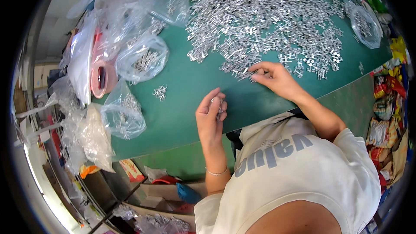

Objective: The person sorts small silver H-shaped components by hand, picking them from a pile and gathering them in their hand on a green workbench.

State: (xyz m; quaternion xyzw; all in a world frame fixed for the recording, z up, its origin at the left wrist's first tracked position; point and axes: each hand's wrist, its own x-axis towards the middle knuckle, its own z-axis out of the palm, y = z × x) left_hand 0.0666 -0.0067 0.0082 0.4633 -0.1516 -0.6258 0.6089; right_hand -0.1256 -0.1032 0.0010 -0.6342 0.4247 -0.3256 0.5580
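Our left hand [210,115] was curled around small silver metal parts [220,104]. Our right hand [278,79], half closed, was at the pile's [260,21] near edge; we couldn't tell its hold. Gentle pinches seemed best.

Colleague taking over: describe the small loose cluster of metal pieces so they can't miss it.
On the green table, look left of the big metal heap. The small cluster lies between two plastic bags and the left hand, loose unlike bagged pieces, far smaller than the heap.

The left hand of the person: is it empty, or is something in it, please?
Not empty: small silvery metal pieces show inside the curled left hand.
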